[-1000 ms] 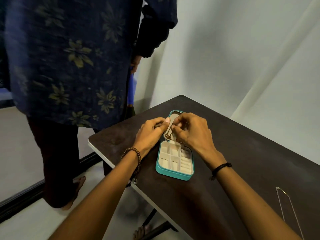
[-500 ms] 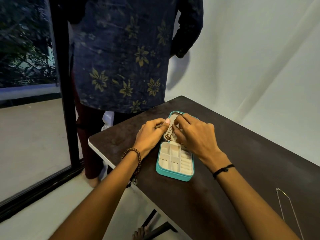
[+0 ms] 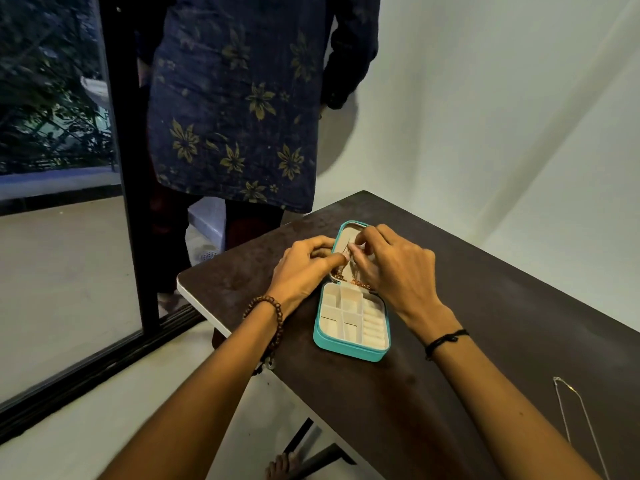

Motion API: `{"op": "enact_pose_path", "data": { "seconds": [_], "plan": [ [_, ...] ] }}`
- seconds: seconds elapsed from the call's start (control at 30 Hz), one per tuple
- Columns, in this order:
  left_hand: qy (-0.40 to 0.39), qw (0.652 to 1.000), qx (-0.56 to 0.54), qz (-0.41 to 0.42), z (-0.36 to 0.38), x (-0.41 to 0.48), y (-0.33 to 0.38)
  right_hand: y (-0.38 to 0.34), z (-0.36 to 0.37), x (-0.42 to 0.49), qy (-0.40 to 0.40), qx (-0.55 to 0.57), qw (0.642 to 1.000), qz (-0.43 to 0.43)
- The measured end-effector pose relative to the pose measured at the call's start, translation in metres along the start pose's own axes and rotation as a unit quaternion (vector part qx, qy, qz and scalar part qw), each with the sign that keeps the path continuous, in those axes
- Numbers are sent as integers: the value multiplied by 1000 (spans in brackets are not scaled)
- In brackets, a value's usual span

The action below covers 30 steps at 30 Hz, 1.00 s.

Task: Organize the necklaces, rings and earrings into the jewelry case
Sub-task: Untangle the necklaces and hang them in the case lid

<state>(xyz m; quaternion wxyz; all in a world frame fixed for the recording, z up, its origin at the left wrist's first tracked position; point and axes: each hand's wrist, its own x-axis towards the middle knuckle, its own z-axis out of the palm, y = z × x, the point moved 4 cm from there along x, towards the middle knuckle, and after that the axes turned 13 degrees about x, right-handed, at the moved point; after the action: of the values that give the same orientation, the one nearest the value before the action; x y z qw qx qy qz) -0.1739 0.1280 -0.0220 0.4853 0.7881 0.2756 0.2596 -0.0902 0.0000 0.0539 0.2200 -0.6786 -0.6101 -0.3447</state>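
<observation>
The jewelry case (image 3: 349, 352) has a smooth teal shell, plastic or faux leather, with a faint sheen, and its cream lining looks soft and matt, like velvet. The necklace (image 3: 355, 281) in its lid is reddish-gold metal that glints dully. A thin chain (image 3: 556, 381) is bright silvery metal. The table (image 3: 502, 306) top is dark brown, matt and mottled, and its edge is smooth white. The bracelet (image 3: 273, 306) has dark, wood-like beads; the cord (image 3: 446, 338) is black thread. The shirt (image 3: 242, 98) is dark blue printed cloth. The wall (image 3: 485, 116) is matt white, and the door (image 3: 52, 271) is glossy glass.
</observation>
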Motion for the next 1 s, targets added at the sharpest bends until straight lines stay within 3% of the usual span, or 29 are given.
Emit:
{"op": "enact_pose_path", "data": {
  "seconds": [0.17,0.33,0.47,0.8,1.0],
  "plan": [
    [0,1000,-4,1,1,2,-3,-2,3,-2,-14,10,1000,12],
    [2,1000,8,10,1,3,-2,3,0,-1,-34,101,991,80],
    [7,1000,15,18,1,3,-3,4,-1,-1,-91,130,984,84],
    [17,1000,20,16,1,4,-5,-6,-7,16,-216,45,972,79],
    [18,1000,20,16,1,5,-6,-10,-5,22,-224,-5,971,79]
  ]
}}
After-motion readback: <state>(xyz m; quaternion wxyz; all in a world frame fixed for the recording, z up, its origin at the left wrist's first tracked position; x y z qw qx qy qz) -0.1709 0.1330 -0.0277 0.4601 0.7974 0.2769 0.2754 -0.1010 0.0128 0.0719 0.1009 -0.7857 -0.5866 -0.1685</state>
